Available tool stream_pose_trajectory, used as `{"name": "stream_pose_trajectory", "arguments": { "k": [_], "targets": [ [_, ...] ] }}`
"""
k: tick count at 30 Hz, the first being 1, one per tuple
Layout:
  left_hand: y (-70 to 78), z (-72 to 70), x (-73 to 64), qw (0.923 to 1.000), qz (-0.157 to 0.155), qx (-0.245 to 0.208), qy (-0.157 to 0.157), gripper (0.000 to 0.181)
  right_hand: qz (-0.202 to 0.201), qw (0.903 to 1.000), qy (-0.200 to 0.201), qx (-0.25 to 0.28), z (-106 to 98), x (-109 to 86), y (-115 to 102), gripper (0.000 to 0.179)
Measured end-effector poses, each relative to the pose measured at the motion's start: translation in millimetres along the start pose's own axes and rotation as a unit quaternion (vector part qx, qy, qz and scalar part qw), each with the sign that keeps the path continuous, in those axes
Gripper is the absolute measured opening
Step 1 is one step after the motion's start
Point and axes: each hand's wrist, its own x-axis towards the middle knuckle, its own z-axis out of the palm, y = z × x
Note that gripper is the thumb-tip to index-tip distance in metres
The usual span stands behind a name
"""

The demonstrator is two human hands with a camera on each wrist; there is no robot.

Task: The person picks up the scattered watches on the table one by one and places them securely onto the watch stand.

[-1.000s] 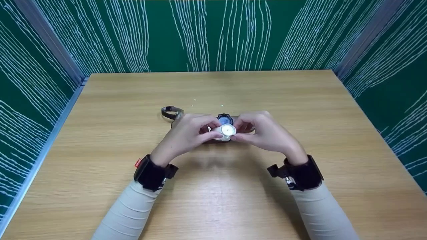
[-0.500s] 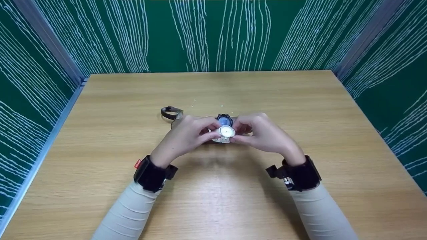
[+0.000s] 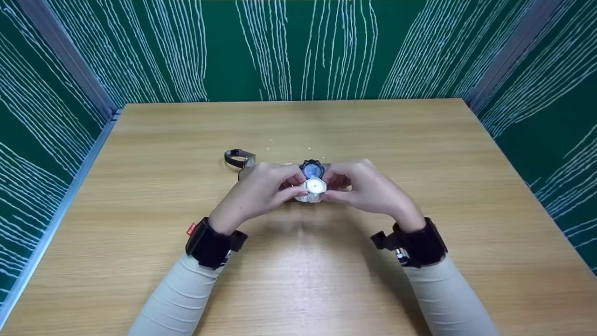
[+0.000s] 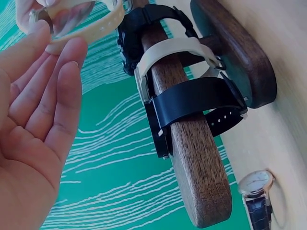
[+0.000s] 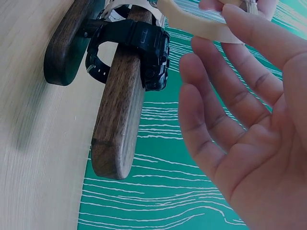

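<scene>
Left hand [image 3: 263, 189] and right hand [image 3: 366, 189] hold a cream-strapped wristwatch [image 3: 316, 185] between them.
Thumb and fingers of each hand are drawn narrow on opposite sides of its pale round dial, though the exact contact of the right fingertips is hard to make out. Just beyond the fingers stands a dark wooden watch stand [image 4: 204, 172]; around its bar, from the left fingers' side to the right, sit a black-strapped watch [image 4: 189, 101], a white-strapped watch [image 4: 165, 49] and a chunky black sports watch [image 5: 151, 52]. Farther out past the left knuckles, a round-dialled watch with a dark strap [image 3: 239, 161] rests on the wood-grain tabletop [image 3: 298, 289].
</scene>
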Motion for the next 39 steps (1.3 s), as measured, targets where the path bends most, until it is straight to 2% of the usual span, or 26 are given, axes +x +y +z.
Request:
{"name": "stream_pose_trajectory", "arguments": {
  "k": [6, 10, 16, 23, 29, 35, 39],
  "targets": [
    [0.4, -2.8, -1.5, 1.0000, 0.002, 0.007, 0.000, 0.017, 0.006, 0.9999, -0.014, 0.005, -0.2, -0.2, -0.8, 0.014],
    [-0.5, -5.1, -2.0, 1.0000, 0.005, -0.004, 0.004, 0.015, 0.009, 0.9997, -0.021, 0.004, -1.8, -1.0, -0.3, 0.019],
    [-3.1, -16.0, -4.2, 0.9995, 0.002, -0.024, 0.021, 0.015, 0.023, 0.9997, -0.008, -0.001, -10.7, -4.6, 2.0, 0.019],
    [-9.4, -36.0, -11.2, 0.9971, -0.057, -0.017, 0.048, 0.018, 0.030, 0.9985, 0.039, -0.023, -21.5, -7.6, 10.8, 0.019],
    [-20.0, -54.8, -18.4, 0.9928, -0.098, -0.003, 0.068, 0.020, 0.068, 0.9938, 0.080, -0.036, -28.0, -9.1, 19.9, 0.016],
    [-32.3, -71.4, -27.5, 0.9846, -0.137, 0.029, 0.105, 0.020, 0.097, 0.9875, 0.118, -0.038, -30.3, -9.3, 25.8, 0.014],
    [-38.9, -75.9, -31.3, 0.9787, -0.167, 0.045, 0.111, 0.018, 0.110, 0.9839, 0.134, -0.043, -28.9, -8.2, 30.5, 0.015]
  ]
}}
